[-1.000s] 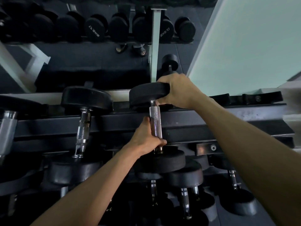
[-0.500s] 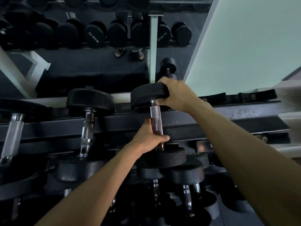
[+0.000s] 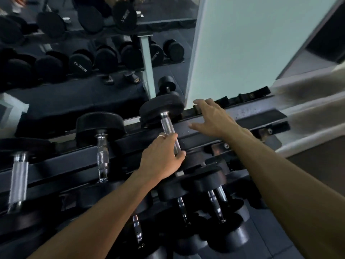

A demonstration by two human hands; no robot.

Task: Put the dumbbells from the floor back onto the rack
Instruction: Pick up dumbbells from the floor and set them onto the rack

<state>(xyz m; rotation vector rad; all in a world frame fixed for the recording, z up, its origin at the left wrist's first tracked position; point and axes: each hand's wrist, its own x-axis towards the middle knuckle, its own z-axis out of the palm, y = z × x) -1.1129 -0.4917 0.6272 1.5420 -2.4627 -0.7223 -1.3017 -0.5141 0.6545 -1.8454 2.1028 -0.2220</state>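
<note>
A black dumbbell (image 3: 162, 108) with a chrome handle lies across the top tier of the dark rack (image 3: 250, 116), its far head against the mirror. My left hand (image 3: 162, 156) rests on the near part of its handle, fingers curled loosely around the bar. My right hand (image 3: 211, 118) hovers just right of the far head, fingers spread, holding nothing. The dumbbell's near head is mostly hidden behind my left hand.
Two more dumbbells (image 3: 101, 128) lie on the same tier to the left. Several smaller dumbbells (image 3: 207, 182) fill the lower tier below my hands. A mirror behind the rack reflects another rack. A pale wall panel (image 3: 252, 43) stands at right.
My right hand has let go of the dumbbell's far head and moved right, fingers open. My left hand's grip on the handle has loosened. The camera has tilted.
</note>
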